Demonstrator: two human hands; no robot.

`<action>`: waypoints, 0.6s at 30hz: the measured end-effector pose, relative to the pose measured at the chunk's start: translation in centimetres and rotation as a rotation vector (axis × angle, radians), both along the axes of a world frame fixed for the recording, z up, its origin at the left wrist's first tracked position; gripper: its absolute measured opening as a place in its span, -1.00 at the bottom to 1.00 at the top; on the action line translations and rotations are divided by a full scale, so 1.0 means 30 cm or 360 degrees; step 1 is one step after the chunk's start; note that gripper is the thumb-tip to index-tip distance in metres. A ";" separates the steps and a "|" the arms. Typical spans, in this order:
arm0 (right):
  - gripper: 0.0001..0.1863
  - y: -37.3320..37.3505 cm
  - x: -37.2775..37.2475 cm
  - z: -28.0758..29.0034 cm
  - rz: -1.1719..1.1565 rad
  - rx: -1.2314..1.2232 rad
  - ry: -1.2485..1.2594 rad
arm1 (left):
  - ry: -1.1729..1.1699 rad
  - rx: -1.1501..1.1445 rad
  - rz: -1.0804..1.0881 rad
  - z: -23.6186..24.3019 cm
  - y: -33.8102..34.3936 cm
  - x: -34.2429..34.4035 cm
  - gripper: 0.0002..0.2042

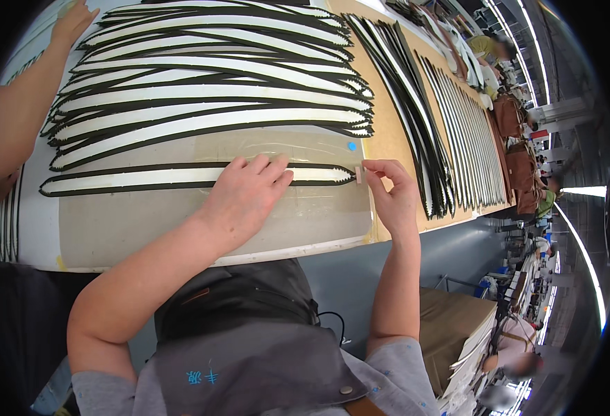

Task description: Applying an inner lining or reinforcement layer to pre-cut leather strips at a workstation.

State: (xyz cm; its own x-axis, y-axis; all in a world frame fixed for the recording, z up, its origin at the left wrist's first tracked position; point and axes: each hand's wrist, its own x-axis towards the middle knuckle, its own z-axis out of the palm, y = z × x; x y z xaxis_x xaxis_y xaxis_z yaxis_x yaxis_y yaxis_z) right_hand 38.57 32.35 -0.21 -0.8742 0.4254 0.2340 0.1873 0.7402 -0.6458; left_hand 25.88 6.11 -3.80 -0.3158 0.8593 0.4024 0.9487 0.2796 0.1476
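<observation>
A long white strip (125, 181) with black edging and a toothed, pointed right end lies across the worktable in front of me. My left hand (246, 197) presses down on it right of its middle, fingers stretched out over the strip. At the pointed tip, my right hand (392, 194) pinches a small pale pinkish tab (360, 174) between thumb and index finger. The tab sits against or just beside the tip; whether it is joined to it I cannot tell. A clear sheet (305, 142) lies around the strip.
Many similar black-and-white strips (215, 93) are heaped beyond. More strips lie on the brown board (381, 83) to the right, some in a bundle, others in rows. A blue round piece (351, 146) lies near the tip. A co-worker's hand (73, 22) reaches in at far left.
</observation>
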 end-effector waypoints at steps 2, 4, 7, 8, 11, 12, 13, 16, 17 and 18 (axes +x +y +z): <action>-0.68 -0.022 -0.029 0.004 0.0043 0.0168 -0.0127 | -0.0030 -0.0014 -0.0024 -0.006 0.000 -0.004 -0.53; -0.66 -0.037 -0.050 0.001 0.0137 0.0506 -0.0155 | -0.0061 -0.0028 -0.0041 -0.012 -0.002 -0.010 -0.53; -0.59 -0.030 -0.075 0.004 0.0267 0.0919 -0.0208 | -0.0033 -0.0018 -0.0054 -0.011 -0.006 -0.007 -0.52; -0.55 -0.027 -0.081 0.006 0.0300 0.0991 -0.0236 | -0.0032 -0.0059 -0.0065 -0.006 -0.005 -0.003 -0.53; -0.62 -0.083 -0.116 0.097 0.0093 0.0356 -0.0661 | -0.0008 -0.0093 -0.0059 -0.012 -0.009 -0.010 -0.53; -0.62 -0.089 -0.116 0.105 0.0104 0.0359 -0.0666 | 0.0018 -0.0080 -0.0066 -0.016 -0.008 -0.008 -0.53; -0.66 -0.090 -0.114 0.111 0.0134 -0.0137 -0.0477 | 0.0012 -0.0079 -0.0055 -0.020 -0.008 -0.007 -0.53; -0.70 -0.146 -0.119 0.117 0.0129 -0.0670 -0.0380 | 0.0075 -0.0075 -0.0049 -0.024 -0.004 -0.006 -0.54; -0.65 -0.181 -0.122 0.072 0.0233 -0.0722 -0.0201 | 0.0048 -0.0096 -0.0064 -0.027 -0.003 -0.007 -0.54; -0.60 -0.205 -0.118 0.026 0.0335 -0.0770 -0.0020 | 0.0021 -0.0112 -0.0082 -0.027 0.000 -0.009 -0.55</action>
State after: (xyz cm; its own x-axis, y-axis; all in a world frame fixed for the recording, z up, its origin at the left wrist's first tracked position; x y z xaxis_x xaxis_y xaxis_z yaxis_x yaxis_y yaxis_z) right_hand 35.04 26.21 0.55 -0.9539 0.2971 0.0434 0.0766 0.3805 -0.9216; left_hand 25.63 6.09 -4.61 -0.2657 0.9005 0.3442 0.9638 0.2397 0.1169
